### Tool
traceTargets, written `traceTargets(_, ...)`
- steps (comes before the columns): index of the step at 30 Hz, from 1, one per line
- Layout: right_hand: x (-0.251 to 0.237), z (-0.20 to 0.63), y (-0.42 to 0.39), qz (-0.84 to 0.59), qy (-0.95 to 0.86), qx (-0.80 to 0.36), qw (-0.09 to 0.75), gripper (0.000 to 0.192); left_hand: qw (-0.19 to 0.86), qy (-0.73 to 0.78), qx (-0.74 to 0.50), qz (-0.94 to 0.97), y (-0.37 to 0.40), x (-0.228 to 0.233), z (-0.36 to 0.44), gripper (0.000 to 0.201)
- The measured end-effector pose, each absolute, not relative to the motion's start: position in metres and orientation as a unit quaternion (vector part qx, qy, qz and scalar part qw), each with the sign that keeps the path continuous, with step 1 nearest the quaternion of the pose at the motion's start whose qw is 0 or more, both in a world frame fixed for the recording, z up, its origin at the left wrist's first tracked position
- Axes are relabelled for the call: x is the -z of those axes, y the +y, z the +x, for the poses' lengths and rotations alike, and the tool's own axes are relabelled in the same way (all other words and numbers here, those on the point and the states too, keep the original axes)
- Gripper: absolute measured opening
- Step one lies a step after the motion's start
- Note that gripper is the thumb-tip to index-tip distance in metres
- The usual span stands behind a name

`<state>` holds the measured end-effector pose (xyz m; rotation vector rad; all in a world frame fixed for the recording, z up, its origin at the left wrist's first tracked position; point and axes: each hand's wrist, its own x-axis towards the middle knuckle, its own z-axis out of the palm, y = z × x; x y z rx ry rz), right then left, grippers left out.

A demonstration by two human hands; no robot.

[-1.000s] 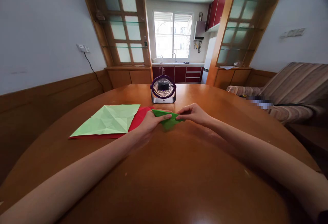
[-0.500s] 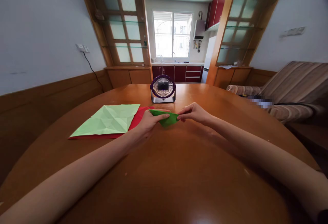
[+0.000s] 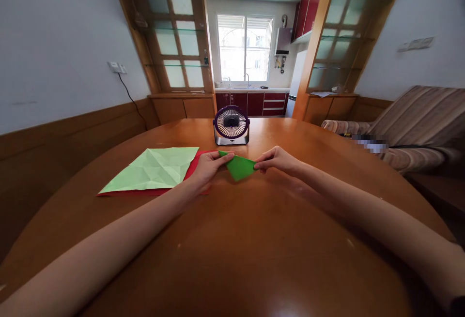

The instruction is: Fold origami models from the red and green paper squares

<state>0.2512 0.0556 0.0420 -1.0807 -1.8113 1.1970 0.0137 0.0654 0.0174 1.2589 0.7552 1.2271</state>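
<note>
Between my two hands is a piece of folded green paper (image 3: 240,167), roughly triangular, its point hanging downward. My left hand (image 3: 209,166) pinches its upper left corner between thumb and fingers. At the right corner, the thumb and fingertips of my right hand (image 3: 274,158) are closed on the edge. Left of my hands lies a creased light green sheet (image 3: 152,169), spread on top of red paper (image 3: 195,164). My left hand and forearm cover part of the red paper.
A small purple fan (image 3: 231,124) on a metal stand is on the round wooden table (image 3: 240,249), just beyond my hands. To the right is a striped armchair (image 3: 417,123). A cable (image 3: 131,98) hangs from a wall socket at left.
My left hand has shifted slightly left along the folded green paper, and its thumb has drawn back, so more of the paper's face shows. My right hand keeps its pinch, moved only slightly.
</note>
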Motion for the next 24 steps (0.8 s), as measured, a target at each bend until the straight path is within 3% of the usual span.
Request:
traceTargets(17,-0.039,0.252,0.05,-0.444,-0.687,-0.475,0.326,0.021,0.603,0.343,-0.5,0.518,0.07,-0.023,0.01,0.034)
traceTargets(24,-0.027,0.258,0.054,-0.473,-0.637,-0.54,0.281,0.023,0.524,0.373,-0.463,0.609,0.08,-0.009,-0.002,0.032)
